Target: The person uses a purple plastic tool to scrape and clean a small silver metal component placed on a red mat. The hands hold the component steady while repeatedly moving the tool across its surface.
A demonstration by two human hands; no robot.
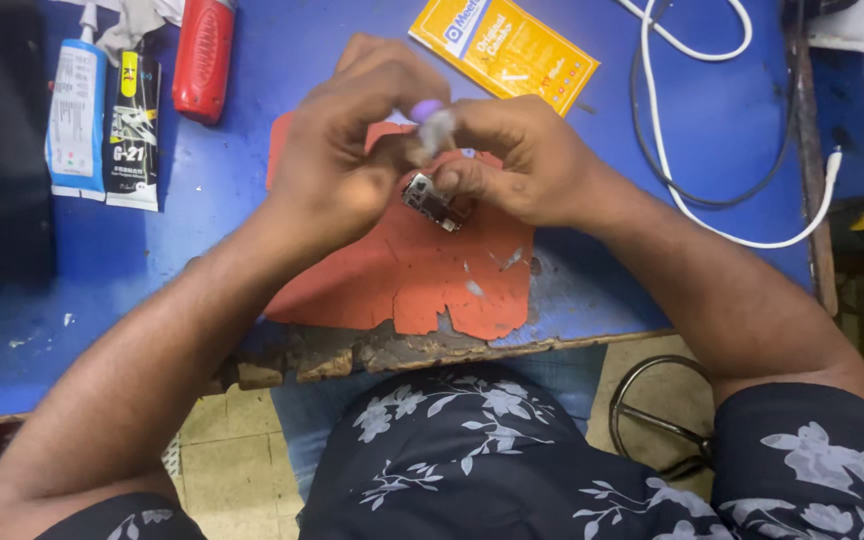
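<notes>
Your table top (712,120) is bright blue, scuffed pale and worn to brown along its near edge. At the centre of the frame the mat (422,270) is orange-red with whitish flecks and a ragged cut edge. At upper left you have a red tool handle (203,58), a white-and-blue tube (76,115) and a black tube (133,135) with yellow and white print. The packet (503,48) at top centre is yellow-orange with a white and blue patch. A white cable (697,215) and a black cable (752,190) loop at upper right. Your shirt (472,460) at the bottom is dark navy with a pale grey flower-and-leaf pattern. The small part (430,200) between your fingers is dark and silvery, under a lilac cap (427,109).
</notes>
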